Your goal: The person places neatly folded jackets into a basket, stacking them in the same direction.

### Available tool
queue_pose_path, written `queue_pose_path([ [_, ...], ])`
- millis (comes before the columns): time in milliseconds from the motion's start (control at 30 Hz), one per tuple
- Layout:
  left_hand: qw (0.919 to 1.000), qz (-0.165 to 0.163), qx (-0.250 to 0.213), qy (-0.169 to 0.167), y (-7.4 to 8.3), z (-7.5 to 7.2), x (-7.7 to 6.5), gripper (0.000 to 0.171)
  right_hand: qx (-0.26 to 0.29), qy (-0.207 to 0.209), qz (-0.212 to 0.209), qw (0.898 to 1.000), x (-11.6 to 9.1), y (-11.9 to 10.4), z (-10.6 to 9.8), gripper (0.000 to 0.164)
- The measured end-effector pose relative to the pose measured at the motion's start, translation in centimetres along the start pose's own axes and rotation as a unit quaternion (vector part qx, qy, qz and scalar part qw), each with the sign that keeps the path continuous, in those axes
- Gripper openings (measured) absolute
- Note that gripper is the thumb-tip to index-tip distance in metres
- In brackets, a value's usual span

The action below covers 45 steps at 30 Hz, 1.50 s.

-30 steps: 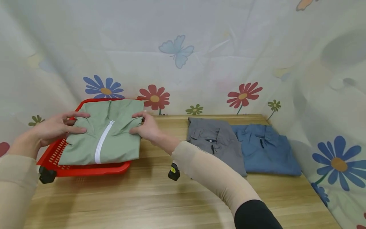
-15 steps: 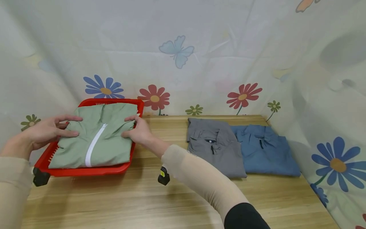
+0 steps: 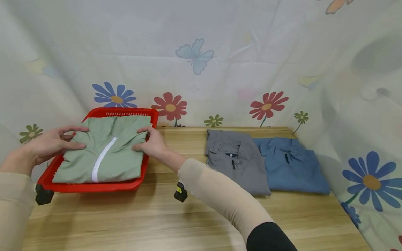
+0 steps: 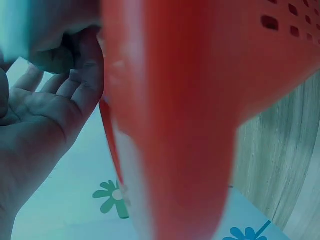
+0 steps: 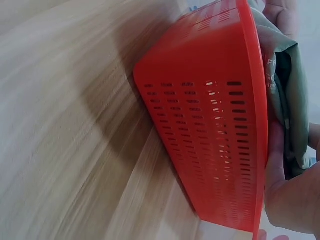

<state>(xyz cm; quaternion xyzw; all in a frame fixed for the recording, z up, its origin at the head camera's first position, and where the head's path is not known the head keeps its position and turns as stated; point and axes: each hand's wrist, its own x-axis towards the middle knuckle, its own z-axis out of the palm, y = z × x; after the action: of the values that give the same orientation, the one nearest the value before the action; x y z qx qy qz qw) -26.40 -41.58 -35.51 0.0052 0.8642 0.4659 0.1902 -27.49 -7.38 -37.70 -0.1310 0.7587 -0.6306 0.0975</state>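
Note:
A folded light green garment (image 3: 122, 157) with a white zipper lies in the mouth of a red plastic basket (image 3: 103, 187) on the left of the table. My left hand (image 3: 51, 143) grips its left side, thumb and index finger on top. On the opposite side, my right hand (image 3: 154, 143) pinches the fabric between thumb and fingers. From the right wrist, the garment's folded layers (image 5: 287, 95) show at the basket's rim, held in the right hand (image 5: 295, 200). In the left wrist view, the basket wall (image 4: 180, 125) hides much of the left hand (image 4: 55, 105).
Right of the basket, a folded grey shirt (image 3: 237, 164) lies on the wooden table (image 3: 132, 223). A folded blue shirt (image 3: 292, 167) lies beside it, near the right edge. A flower-patterned curtain (image 3: 232, 80) stands behind and along the sides.
Both hands have moved the green garment left and lowered it into the basket, so more of the back and right rim shows. The grey and blue shirts have stayed in place.

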Motion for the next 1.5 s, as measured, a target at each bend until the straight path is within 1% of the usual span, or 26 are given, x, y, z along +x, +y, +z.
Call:
queue_pose_path([
  [100, 1.0, -0.004, -0.004, 0.001, -0.1, -0.2, -0.1, 0.071, 0.015, -0.014, 0.0, 1.0, 0.0, 0.1, -0.5, 0.048],
  [200, 0.9996, -0.015, -0.013, 0.021, -0.1, -0.4, -0.1, 0.064, 0.02, -0.024, 0.003, 1.0, 0.1, 0.1, -1.1, 0.048],
  [300, 0.9986, -0.017, -0.025, 0.043, -0.2, -0.6, -0.2, 0.063, 0.009, -0.023, 0.006, 1.0, 0.1, 0.2, -1.7, 0.046],
  [433, 0.9975, 0.0, -0.023, 0.067, -0.2, -0.9, -0.5, 0.066, 0.02, -0.026, 0.014, 0.999, 0.2, 0.6, -2.4, 0.044],
  [567, 0.9962, 0.015, -0.014, 0.085, -0.1, -0.8, -0.8, 0.066, 0.024, -0.035, 0.012, 0.999, 0.1, 1.0, -3.1, 0.045],
  [667, 0.9961, 0.019, 0.0, 0.086, 0.2, -0.5, -0.9, 0.071, 0.019, -0.039, 0.004, 0.999, 0.0, 1.5, -3.6, 0.047],
  [767, 0.9962, 0.021, 0.019, 0.083, 0.9, 0.0, -0.9, 0.074, 0.017, -0.04, -0.004, 0.999, 0.0, 2.1, -4.1, 0.047],
  [967, 0.9963, 0.04, 0.035, 0.068, 2.9, 1.5, -1.1, 0.071, -0.011, -0.042, -0.022, 0.999, -0.4, 3.0, -5.4, 0.045],
  [1067, 0.9957, 0.052, 0.048, 0.06, 4.0, 2.5, -1.4, 0.073, -0.025, -0.047, -0.018, 0.998, -0.9, 3.4, -6.1, 0.043],
  [1233, 0.9921, 0.087, 0.078, 0.045, 5.5, 4.5, -1.6, 0.068, -0.047, -0.055, -0.006, 0.997, -1.8, 4.2, -7.4, 0.037],
  [1333, 0.9911, 0.096, 0.084, 0.037, 6.5, 5.9, -1.7, 0.066, -0.075, -0.058, -0.014, 0.995, -2.4, 4.9, -8.1, 0.033],
  [1400, 0.9909, 0.1, 0.085, 0.032, 7.4, 7.0, -1.9, 0.064, -0.092, -0.062, -0.02, 0.994, -2.9, 5.5, -8.7, 0.031],
  [1500, 0.9896, 0.114, 0.084, 0.024, 8.7, 8.7, -2.2, 0.059, -0.114, -0.071, -0.033, 0.99, -3.6, 6.4, -9.5, 0.028],
])
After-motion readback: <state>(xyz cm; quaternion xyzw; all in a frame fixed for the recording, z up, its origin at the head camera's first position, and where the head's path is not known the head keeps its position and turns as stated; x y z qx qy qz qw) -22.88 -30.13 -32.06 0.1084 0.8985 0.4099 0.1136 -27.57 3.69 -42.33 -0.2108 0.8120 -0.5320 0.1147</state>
